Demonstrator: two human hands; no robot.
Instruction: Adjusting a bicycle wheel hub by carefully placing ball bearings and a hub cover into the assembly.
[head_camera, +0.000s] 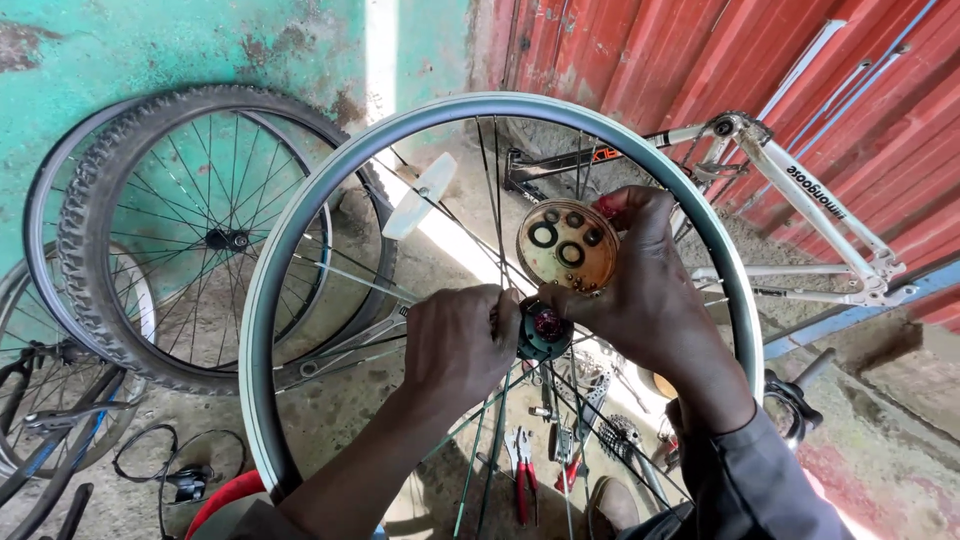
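On the floor (880, 470) nearest me lie red-handled pliers (523, 478), a sprocket cluster (618, 438) and small loose parts, seen through the spokes. Just above them I hold the rim (262, 300) upright, with the hub (545, 333) at the middle of the view. My left hand (458, 345) comes up from below, forearm raised, fingers curled shut round the hub's left side. My right hand (650, 290) reaches in from the right, sleeve at the wrist, its lower fingers pinching at the hub's open end while thumb and upper fingers grip a round lid (567, 245) carrying dark rings and small beads. To do this well, I judge the lid must stay level so nothing rolls off, and the left hand must keep the hub from turning. Farther off, a tyred wheel (200, 235) leans on the green wall (180, 50), and a white frame (800, 190) rests against red sheeting (700, 60).
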